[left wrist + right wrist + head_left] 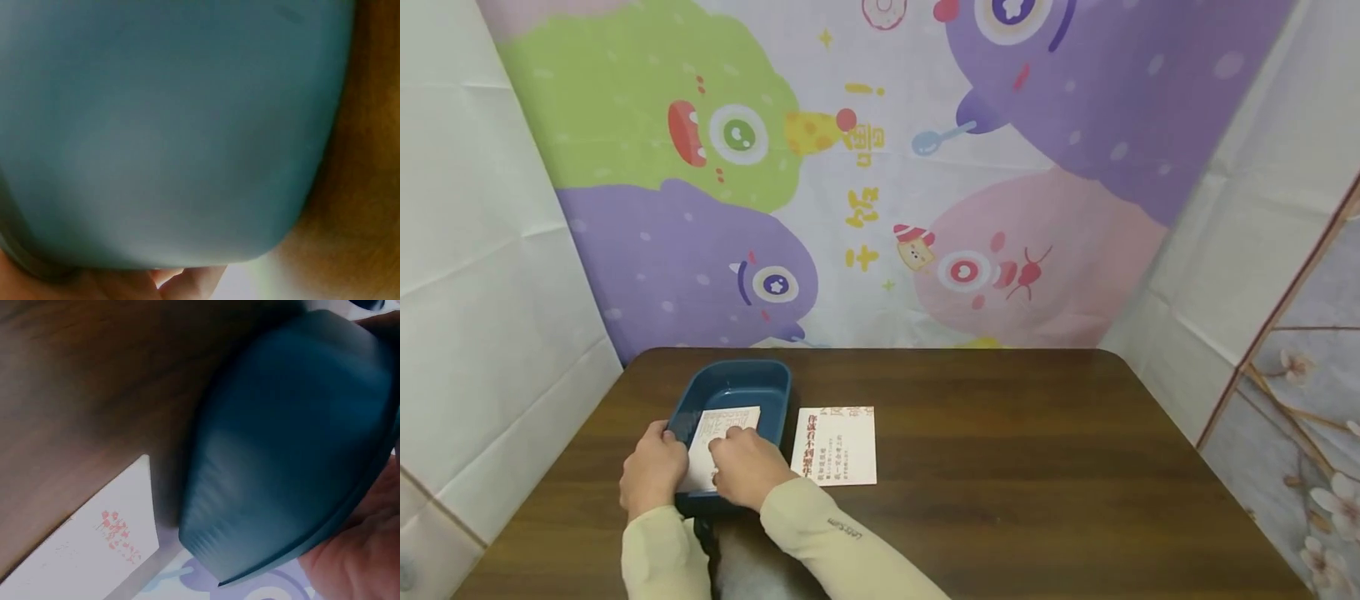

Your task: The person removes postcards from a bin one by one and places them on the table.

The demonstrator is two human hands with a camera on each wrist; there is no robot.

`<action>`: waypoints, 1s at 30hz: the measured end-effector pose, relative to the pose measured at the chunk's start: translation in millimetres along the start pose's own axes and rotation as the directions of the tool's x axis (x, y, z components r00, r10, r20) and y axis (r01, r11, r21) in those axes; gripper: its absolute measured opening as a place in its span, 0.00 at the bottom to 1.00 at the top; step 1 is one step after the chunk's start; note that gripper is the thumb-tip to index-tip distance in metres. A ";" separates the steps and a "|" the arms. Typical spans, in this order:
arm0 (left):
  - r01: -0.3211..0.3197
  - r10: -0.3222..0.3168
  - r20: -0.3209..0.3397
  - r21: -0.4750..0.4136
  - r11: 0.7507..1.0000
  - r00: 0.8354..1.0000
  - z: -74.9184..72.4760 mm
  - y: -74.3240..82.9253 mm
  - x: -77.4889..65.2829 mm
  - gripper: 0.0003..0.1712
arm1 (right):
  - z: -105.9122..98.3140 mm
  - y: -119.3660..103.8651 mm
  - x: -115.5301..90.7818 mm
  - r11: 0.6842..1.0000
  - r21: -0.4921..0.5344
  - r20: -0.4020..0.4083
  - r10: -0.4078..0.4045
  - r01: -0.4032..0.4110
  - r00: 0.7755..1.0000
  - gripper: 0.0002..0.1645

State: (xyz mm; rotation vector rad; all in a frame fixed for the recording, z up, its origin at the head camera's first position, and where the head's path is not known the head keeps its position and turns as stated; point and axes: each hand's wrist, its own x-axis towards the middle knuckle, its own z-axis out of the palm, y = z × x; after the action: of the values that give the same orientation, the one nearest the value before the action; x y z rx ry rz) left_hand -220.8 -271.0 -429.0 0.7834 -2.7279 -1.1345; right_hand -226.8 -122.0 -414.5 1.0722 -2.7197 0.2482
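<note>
A dark blue tray (767, 377) sits at the left of the wooden table, with a white printed card (741, 415) in its opening. My left hand (653, 468) grips the tray's left rim beside the card; fingers show by the blue wall (175, 137) in the left wrist view. Over the card's right side, my right hand (748, 467) holds it with bent fingers, and its fingertips are partly hidden. In the right wrist view, the hand (359, 556) is next to the tray's outer wall (281, 437). The card's lower part is partly covered by the hands.
Another white card (842, 450) with red and black characters lies flat on the table (1000, 433), just right of the tray. A cartoon-printed cloth (880, 308) hangs behind the table's far edge, and pale cloths (490, 250) hang at both sides.
</note>
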 end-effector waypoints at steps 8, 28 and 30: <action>0.006 -0.006 0.001 -0.002 1.000 1.000 -1.7 0.4 0.7 0.30 | 8.0 -6.4 13.3 0.985 -0.075 0.077 0.162 -0.156 0.984 0.22; 0.010 -0.010 0.010 -0.005 1.000 1.000 2.4 2.5 0.5 0.29 | 18.1 -6.9 17.2 0.972 -0.122 0.150 0.218 -0.201 0.964 0.14; 0.010 -0.010 0.010 -0.007 1.000 1.000 2.5 2.8 0.3 0.29 | 16.5 -6.6 16.2 0.973 -0.125 0.145 0.211 -0.194 0.967 0.14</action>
State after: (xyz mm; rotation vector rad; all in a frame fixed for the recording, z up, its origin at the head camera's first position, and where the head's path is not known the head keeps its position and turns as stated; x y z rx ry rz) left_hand -223.0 -267.9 -428.9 0.7936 -2.7293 -1.1520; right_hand -236.0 -141.1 -425.8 0.8161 -2.9477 0.0449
